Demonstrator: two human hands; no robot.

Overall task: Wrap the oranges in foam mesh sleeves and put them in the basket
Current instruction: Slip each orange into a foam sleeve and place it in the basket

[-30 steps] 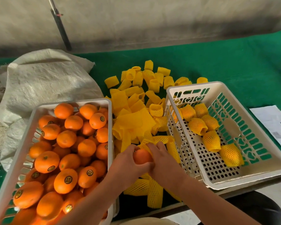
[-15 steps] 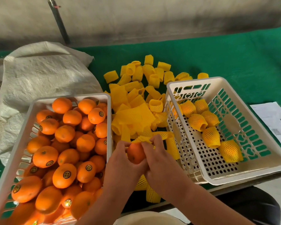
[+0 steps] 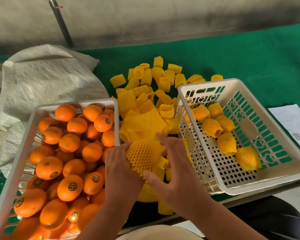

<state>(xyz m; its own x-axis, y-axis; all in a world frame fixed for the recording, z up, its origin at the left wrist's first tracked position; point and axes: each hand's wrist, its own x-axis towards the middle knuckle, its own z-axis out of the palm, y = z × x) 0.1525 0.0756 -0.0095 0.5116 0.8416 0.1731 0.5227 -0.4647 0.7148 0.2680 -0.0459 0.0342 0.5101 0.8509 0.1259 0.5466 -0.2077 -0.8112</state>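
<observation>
Sleeved orange between fingers of both hands — left hand cups its side, right hand fingers spread, thumb under mesh. Judgement: tug sleeve edges evenly, then move rightward to basket.

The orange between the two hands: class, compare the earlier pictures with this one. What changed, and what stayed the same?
The bare orange is now covered by a yellow foam mesh sleeve, pulled over it. The left hand and right hand still hold it between the baskets. The wrapped oranges in the right basket and the pile of loose sleeves are unchanged.
</observation>
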